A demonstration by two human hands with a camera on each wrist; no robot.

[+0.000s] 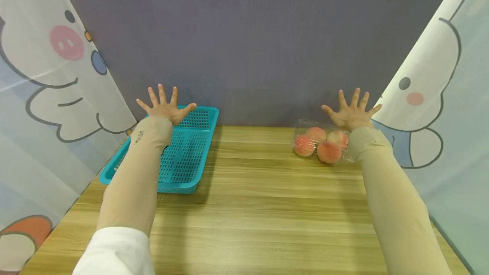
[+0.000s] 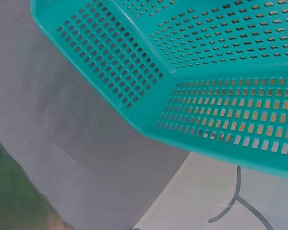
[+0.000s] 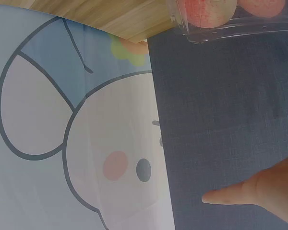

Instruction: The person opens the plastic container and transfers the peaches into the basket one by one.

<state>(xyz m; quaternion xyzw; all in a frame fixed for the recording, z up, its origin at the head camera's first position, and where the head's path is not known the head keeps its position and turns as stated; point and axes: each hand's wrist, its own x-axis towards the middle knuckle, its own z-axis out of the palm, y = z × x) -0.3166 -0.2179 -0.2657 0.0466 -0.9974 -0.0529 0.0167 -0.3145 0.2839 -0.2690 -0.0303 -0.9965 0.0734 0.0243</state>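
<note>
My left hand is raised with its fingers spread straight, above the far part of a teal plastic basket with perforated walls and floor. It holds nothing. In the left wrist view the basket fills the upper right, and a dark, blurred part of the hand shows at lower left. My right hand, also spread and holding nothing, hovers by the back right of a clear plastic box with several peaches in it. The right wrist view shows one finger and the box's edge.
Both basket and box stand on a wood-grain table, near its back edge. A grey fabric wall rises behind. Pale curtains with cartoon animals hang at the left and right.
</note>
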